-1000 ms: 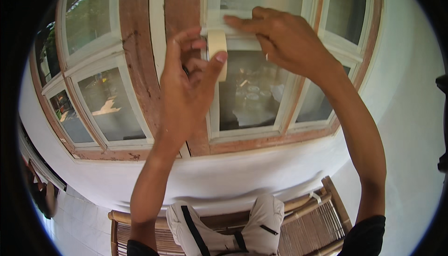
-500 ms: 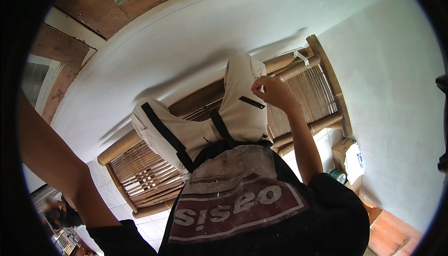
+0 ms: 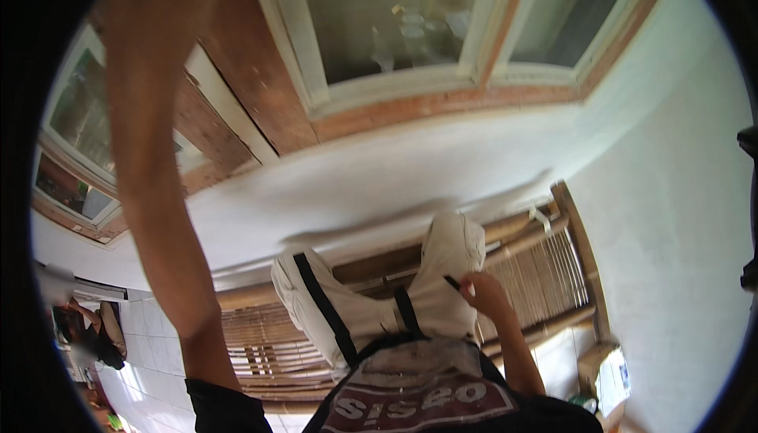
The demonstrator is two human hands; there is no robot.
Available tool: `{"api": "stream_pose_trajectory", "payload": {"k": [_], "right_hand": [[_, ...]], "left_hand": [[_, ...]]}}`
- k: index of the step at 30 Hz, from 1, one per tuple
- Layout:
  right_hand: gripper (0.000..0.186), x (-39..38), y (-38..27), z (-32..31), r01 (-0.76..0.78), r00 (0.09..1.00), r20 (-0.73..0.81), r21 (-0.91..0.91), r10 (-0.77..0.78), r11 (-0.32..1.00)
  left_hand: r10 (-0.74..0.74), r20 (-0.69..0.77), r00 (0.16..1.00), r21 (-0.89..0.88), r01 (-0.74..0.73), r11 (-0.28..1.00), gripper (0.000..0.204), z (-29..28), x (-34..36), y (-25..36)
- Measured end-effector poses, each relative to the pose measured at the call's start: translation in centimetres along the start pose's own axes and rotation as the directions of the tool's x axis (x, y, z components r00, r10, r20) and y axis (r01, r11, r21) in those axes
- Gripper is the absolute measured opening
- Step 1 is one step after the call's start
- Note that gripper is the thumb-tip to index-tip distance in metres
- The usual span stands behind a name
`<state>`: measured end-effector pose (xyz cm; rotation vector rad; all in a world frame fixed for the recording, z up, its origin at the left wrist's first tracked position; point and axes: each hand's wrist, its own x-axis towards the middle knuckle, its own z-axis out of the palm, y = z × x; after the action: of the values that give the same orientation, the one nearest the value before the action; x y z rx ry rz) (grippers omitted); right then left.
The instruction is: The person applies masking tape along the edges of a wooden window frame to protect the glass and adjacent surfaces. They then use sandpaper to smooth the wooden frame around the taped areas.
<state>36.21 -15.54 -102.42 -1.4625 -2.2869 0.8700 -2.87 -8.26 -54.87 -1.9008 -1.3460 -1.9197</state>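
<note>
Bare and raised, my left arm (image 3: pixel 162 196) stretches up past the top edge, its hand out of sight. It passes in front of the wooden window frame. My right hand (image 3: pixel 485 295) is held by my right knee, fingers curled toward the thumb. Whether anything small lies inside the fingers is hidden. Close to its fingertips is a short black strap (image 3: pixel 452 282) on my light trousers (image 3: pixel 442 307). My bent legs rest on a slatted bamboo bench (image 3: pixel 545 271).
A white wall (image 3: pixel 379 172) runs behind the bench, below glazed windows (image 3: pixel 395 22) in worn wooden frames. To the right, a cardboard box (image 3: pixel 604 370) stands against the side wall. At far left another person (image 3: pixel 91 330) is near the tiled floor (image 3: pixel 154 346).
My view has tilted up, bringing the windows into sight. My left arm has swung upward and inward, while my right hand stays curled near the right knee.
</note>
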Motion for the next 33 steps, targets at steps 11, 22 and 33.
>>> {"api": "stream_pose_trajectory", "payload": {"k": [11, 22, 33], "right_hand": [[0.023, 11.5, -20.2, -25.4, 0.548, 0.717, -0.559, 0.082, -0.417, 0.832], [0.031, 20.4, -46.3, -39.3, 0.620, -0.119, -0.318, -0.763, -0.941, 0.179], [0.018, 21.7, -47.9, -39.4, 0.571, -0.113, -0.214, -0.813, -0.970, 0.113]], "left_hand": [[0.096, -0.082, 0.992, 0.076, -0.090, 0.993, 0.048, 0.0, -0.8, 1.2], [-0.064, -0.037, 0.997, 0.096, 0.068, 0.993, 0.047, -0.1, 0.1, 2.3], [-0.011, -0.007, 1.000, 0.153, 0.012, 0.988, 0.053, -0.7, 0.5, 1.8]]}}
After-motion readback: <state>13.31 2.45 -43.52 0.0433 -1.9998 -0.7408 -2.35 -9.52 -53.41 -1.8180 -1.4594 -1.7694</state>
